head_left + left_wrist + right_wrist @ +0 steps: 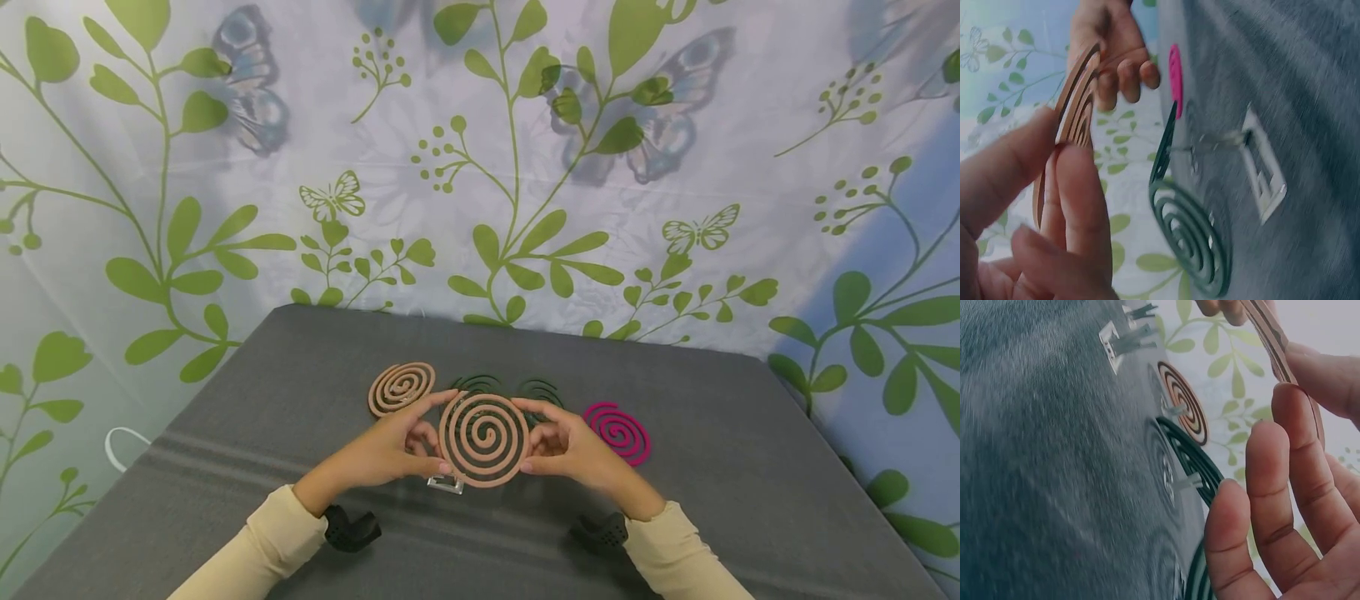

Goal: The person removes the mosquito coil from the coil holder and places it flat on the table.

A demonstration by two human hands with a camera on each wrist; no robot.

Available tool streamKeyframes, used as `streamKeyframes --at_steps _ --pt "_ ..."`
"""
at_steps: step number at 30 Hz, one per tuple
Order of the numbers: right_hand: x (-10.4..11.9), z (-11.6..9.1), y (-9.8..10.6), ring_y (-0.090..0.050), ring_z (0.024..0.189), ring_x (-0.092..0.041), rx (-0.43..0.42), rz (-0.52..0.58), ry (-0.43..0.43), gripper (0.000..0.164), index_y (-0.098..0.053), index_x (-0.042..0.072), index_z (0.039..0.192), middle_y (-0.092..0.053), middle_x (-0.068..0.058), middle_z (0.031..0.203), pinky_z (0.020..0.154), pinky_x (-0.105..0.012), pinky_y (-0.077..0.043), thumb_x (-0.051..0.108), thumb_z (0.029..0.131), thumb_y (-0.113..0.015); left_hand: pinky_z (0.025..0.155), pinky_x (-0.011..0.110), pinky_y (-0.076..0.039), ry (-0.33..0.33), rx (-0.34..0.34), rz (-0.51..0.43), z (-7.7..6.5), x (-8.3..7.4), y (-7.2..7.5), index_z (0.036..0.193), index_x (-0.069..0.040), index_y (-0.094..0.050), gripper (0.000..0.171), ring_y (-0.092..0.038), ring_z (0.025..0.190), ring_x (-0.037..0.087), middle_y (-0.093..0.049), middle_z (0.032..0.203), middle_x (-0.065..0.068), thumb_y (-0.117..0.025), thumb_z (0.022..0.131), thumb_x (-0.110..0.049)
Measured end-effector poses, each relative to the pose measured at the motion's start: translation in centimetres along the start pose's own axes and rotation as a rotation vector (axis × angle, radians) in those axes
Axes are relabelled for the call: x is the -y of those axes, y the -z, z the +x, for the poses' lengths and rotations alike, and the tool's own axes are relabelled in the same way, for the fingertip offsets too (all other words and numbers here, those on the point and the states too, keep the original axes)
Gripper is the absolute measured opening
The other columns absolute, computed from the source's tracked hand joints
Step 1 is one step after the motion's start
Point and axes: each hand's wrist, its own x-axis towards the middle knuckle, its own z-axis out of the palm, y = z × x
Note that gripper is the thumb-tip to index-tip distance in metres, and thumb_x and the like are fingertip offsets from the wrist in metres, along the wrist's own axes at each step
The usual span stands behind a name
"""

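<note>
A light brown mosquito coil (487, 437) is held up in front of me between both hands, its flat spiral facing the head camera. My left hand (390, 448) pinches its left rim between thumb and fingers. On the opposite rim, the right hand (572, 448) grips with the thumb below and the index finger along the top. Seen edge-on in the left wrist view, the coil (1076, 103) looks thin and is raised off the table. Just below the left fingertips lies a bare metal coil stand (446, 484), with its upright tab showing in the left wrist view.
Farther back, another brown coil (402, 388) stands at the left, two dark green coils (480, 382) in the middle, partly hidden by the hands, and a magenta coil (619, 432) at the right. Metal stands prop some of them. A grey cloth covers the table (720, 467); a leaf-patterned curtain (420, 275) hangs behind.
</note>
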Motion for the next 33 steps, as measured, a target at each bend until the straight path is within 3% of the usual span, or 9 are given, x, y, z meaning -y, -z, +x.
streamKeyframes --at_steps 8,17,26,33 --pt "0.1 -1.3 1.6 -0.072 0.084 -0.013 0.013 -0.007 -0.028 0.08 -0.03 -0.014 0.161 -0.075 0.001 0.095 0.078 -0.028 -0.06 -0.003 0.098 -0.077 0.063 0.029 -0.052 0.012 -0.029 0.023 1.1 -0.4 -1.9 0.171 -0.001 -0.025 0.093 -0.068 0.072 0.039 -0.072 0.093 0.006 -0.082 0.097 -0.005" --pt "0.1 -2.9 3.2 -0.073 0.084 -0.014 0.021 0.012 -0.03 0.079 -0.028 -0.015 0.162 -0.076 -0.002 0.097 0.078 -0.03 -0.061 -0.006 0.098 -0.074 0.061 0.03 -0.054 0.016 -0.046 0.025 2.5 -0.6 -3.7 0.171 -0.004 -0.028 0.092 -0.07 0.073 0.047 -0.071 0.092 0.003 -0.083 0.097 -0.007" --pt "0.3 -4.5 4.8 -0.071 0.082 -0.013 0.029 0.001 0.001 0.074 -0.03 -0.016 0.159 -0.074 -0.001 0.095 0.077 -0.029 -0.06 -0.009 0.098 -0.072 0.05 0.026 -0.045 0.051 -0.059 0.006 4.0 -1.0 -5.4 0.171 -0.013 -0.033 0.09 -0.068 0.071 0.047 -0.071 0.093 0.0 -0.083 0.096 -0.009" --pt "0.8 -5.6 6.3 -0.07 0.083 -0.013 0.025 -0.019 -0.004 0.072 -0.034 -0.011 0.161 -0.074 -0.001 0.095 0.077 -0.032 -0.06 -0.009 0.099 -0.07 0.054 0.026 -0.047 0.046 -0.083 -0.038 5.3 -1.1 -7.1 0.171 -0.011 -0.032 0.09 -0.069 0.075 0.051 -0.07 0.093 0.001 -0.083 0.097 -0.007"
